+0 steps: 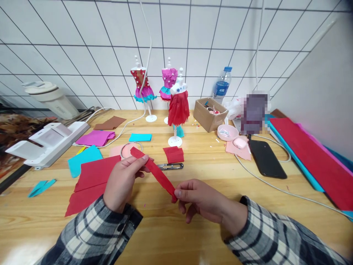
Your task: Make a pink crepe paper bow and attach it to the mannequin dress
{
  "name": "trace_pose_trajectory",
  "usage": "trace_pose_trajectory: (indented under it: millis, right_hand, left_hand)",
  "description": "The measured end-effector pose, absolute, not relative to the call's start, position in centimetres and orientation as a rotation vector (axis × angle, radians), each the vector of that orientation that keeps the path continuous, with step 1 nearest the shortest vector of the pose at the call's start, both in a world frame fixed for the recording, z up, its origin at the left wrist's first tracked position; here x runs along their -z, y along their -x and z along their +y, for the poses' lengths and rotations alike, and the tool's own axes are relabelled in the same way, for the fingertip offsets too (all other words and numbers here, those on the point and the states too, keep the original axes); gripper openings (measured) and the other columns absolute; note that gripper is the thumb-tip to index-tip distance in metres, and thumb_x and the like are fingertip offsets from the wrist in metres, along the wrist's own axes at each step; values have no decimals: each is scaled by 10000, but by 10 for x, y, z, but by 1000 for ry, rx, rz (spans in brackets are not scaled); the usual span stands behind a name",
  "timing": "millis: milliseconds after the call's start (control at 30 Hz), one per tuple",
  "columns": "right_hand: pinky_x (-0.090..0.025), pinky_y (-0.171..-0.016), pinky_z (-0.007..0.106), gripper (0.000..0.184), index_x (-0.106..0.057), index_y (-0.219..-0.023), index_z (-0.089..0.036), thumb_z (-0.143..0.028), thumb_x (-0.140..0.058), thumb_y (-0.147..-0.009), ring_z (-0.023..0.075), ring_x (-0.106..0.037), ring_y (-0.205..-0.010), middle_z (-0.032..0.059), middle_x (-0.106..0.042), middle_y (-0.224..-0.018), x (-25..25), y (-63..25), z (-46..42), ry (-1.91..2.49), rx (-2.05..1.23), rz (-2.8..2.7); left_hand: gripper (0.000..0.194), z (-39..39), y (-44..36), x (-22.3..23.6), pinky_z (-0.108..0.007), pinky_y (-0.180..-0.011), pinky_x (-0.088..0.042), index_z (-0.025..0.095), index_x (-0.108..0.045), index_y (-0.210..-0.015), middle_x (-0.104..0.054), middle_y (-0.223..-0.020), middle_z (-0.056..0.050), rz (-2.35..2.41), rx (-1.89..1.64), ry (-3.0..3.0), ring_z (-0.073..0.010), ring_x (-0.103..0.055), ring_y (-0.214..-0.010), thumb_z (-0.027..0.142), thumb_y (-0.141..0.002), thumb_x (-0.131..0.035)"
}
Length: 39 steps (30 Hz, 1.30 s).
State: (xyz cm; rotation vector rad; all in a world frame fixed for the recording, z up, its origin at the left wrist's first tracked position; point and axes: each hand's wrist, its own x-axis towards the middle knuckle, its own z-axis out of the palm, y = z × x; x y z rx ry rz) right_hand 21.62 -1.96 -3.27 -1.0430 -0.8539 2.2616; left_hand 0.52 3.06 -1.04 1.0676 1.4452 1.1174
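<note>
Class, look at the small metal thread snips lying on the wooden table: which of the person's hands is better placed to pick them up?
Probably the left hand: the small metal thread snips lie just beyond its fingertips, while the right hand sits nearer the person. Both pinch the folded red paper strip.

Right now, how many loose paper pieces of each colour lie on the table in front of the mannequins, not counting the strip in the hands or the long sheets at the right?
Red: 2, the big sheet and the small square
Turquoise: 3, at and the scrap
Magenta: 1
Brown: 1
Total: 7
</note>
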Motion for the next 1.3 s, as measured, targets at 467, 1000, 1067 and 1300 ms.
trace_pose_trajectory:
  millis: [467,1000,1067,1300]
  right_hand:
    - [-450,-388,186,298,-634,-769,-134,-368,-778,-652,55,-487,-471,-33,-575,-677,27,-233,-6,937,-2410,-738]
    - [-428,-595,248,312,-710,-921,-182,-407,-752,-710,160,-563,-767,40,-659,-841,26,-229,-8,1296,-1301,-1550]
    - [-406,-573,244,170,-701,-781,-170,-330,-717,-723,133,-544,-667,17,-655,-729,27,-223,-9,1329,-1315,-1518]
    - [-377,-489,208,113,-629,-705,-173,-284,-645,-691,98,-464,-559,-35,-535,-599,30,-231,5,1315,-1305,-1286]
  left_hand:
    - [599,3,-16,7,-540,-1169,-70,354,-468,-1354,-543,-1393,-33,997,-884,-2554,-327,-367,-1368,280,-778,-613]
    - [249,9,-28,11,-478,-1120,-254,277,-737,-797,-750,-778,10,1207,-442,-2021,-210,-670,-764,395,-867,-529]
    - [272,8,-31,11,-465,-1114,-265,264,-735,-764,-738,-723,11,1191,-423,-2004,-202,-663,-729,407,-866,-527]
    - [342,10,-30,15,-259,-644,-463,176,-705,-780,-713,-761,-39,1233,-341,-1768,-196,-621,-723,475,-832,-546]
